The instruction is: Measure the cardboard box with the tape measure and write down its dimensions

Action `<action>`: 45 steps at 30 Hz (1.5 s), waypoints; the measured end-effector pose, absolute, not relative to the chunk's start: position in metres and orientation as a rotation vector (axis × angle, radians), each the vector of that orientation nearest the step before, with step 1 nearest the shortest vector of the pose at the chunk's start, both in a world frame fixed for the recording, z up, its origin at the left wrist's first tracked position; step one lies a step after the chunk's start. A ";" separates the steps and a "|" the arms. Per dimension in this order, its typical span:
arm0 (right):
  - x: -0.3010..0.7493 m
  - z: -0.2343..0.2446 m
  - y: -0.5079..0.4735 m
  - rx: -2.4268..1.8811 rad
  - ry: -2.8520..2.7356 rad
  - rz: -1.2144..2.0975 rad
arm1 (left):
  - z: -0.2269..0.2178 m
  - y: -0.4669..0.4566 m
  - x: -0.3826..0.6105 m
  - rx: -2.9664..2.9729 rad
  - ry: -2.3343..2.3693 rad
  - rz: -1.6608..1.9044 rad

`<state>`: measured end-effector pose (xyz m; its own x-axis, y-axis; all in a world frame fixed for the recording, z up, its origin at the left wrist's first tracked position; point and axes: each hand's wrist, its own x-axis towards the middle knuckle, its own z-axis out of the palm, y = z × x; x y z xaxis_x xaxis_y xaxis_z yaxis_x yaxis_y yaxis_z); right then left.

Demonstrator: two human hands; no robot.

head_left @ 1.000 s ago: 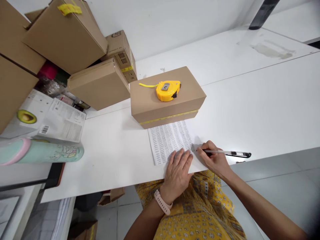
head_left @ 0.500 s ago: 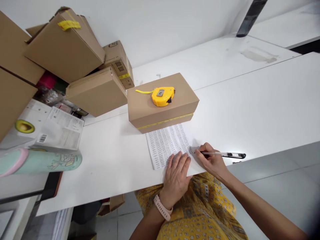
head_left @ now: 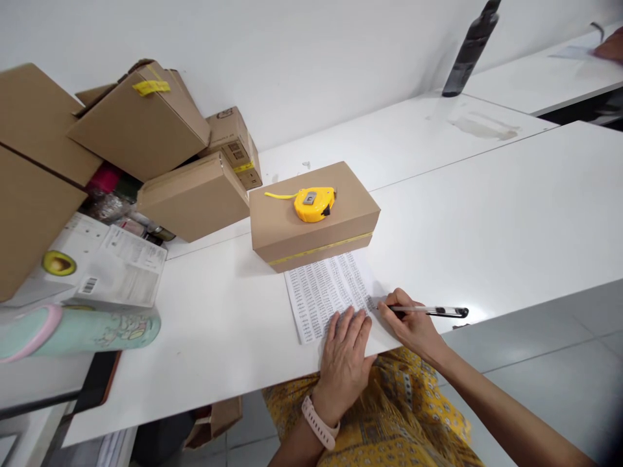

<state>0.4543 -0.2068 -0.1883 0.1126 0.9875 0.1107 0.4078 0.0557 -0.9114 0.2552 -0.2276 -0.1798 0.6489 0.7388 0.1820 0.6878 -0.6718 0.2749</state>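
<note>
A printed sheet (head_left: 324,288) full of small rows of text lies on the white table (head_left: 487,220) at its front edge. My left hand (head_left: 345,357) rests flat on the sheet's lower part, fingers stretched out. My right hand (head_left: 411,324) pinches a pen (head_left: 431,311), whose tip touches the sheet's right edge. Just behind the sheet stands a closed cardboard box (head_left: 311,217) with a yellow tape measure (head_left: 314,203) on top.
Several cardboard boxes (head_left: 141,130) are stacked at the left. A white avocado-printed box (head_left: 97,269) and a mint green bottle (head_left: 82,331) lie in front of them. A dark upright object (head_left: 470,48) stands at the back right. A second white table (head_left: 540,78) lies beyond.
The view has tilted up a little, so everything sits lower in the picture. Both hands stay on the sheet, with the pen in about the same spot.
</note>
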 end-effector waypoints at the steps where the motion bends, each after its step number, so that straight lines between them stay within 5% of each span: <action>1: 0.454 -0.188 -0.207 -1.500 -1.441 0.812 | -0.180 -0.228 0.255 2.683 1.172 0.416; 45: 0.457 -0.194 -0.207 -1.525 -1.407 0.786 | -0.181 -0.228 0.254 2.661 1.166 0.378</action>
